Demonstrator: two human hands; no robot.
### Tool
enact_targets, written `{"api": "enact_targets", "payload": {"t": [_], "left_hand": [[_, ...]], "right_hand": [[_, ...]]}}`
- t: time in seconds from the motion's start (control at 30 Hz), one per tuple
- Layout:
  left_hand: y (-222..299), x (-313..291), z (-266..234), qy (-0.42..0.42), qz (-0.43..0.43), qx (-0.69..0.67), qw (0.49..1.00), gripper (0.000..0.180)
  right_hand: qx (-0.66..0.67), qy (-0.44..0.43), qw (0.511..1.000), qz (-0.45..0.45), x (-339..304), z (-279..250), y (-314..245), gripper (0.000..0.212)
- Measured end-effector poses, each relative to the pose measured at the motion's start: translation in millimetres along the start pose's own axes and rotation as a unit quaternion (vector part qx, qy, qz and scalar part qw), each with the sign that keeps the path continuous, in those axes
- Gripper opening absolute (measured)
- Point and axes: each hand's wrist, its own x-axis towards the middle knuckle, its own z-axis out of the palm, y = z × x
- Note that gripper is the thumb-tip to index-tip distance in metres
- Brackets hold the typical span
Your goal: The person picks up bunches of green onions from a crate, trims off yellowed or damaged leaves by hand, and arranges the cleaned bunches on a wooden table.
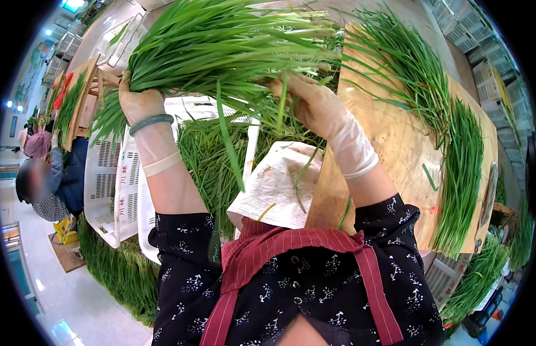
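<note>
A big bunch of garlic chives point(216, 49) lies raised across the view in front of me, leaf tips to the left and pale cut stems to the right. Wrapped round its leafy side is my gloved left hand point(140, 102), with a green bangle over the glove at the wrist. My gloved right hand point(308, 102) is at the stem end, fingers closed on some loose chive stalks point(283, 101). Its fingertips are partly hidden by leaves. A few blades hang down from the bunch between my forearms. Below it, a white plastic crate point(253, 138) holds more loose chives point(210, 147).
A wooden board point(377, 155) to my right carries chive piles point(461, 173) along its far and right sides. White cloth point(276, 179) lies over my lap. Crates point(103, 184) and chives point(121, 271) stand at left, where another person point(43, 184) works. Stacked crates point(461, 23) line the far right.
</note>
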Motion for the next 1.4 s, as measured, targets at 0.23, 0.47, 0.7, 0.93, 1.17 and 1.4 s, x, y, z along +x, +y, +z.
{"api": "enact_targets", "payload": {"t": [0.23,0.47,0.7,0.93,1.17,1.4], "left_hand": [[15.7,6.1,-5.3,0.017,0.032,-0.005,0.999,0.032],[24.3,15.7,-0.4,-0.014,0.078,-0.038,0.996,0.032],[12.9,29.9,-12.4,-0.085,0.131,-0.011,0.988,0.034],[34.5,14.3,-16.8,-0.077,0.057,-0.087,0.992,0.034],[33.6,20.5,8.2,-0.024,0.123,0.01,0.992,0.031],[26.6,-32.1,35.1,-0.015,0.198,0.235,0.951,0.034]], "right_hand": [[0.504,0.111,0.823,0.236,-57.2,-58.6,1.5,0.011],[0.582,0.105,0.766,0.25,-58.4,-45.7,20.2,0.043],[0.674,0.056,0.667,0.312,35.4,48.2,-17.1,0.024],[0.452,-0.089,0.837,0.295,-42.4,-32.2,-33.0,0.026],[0.591,0.051,0.749,0.295,-67.7,4.7,7.1,0.049],[0.716,0.003,0.683,0.142,19.8,79.2,-25.1,0.032]]}}
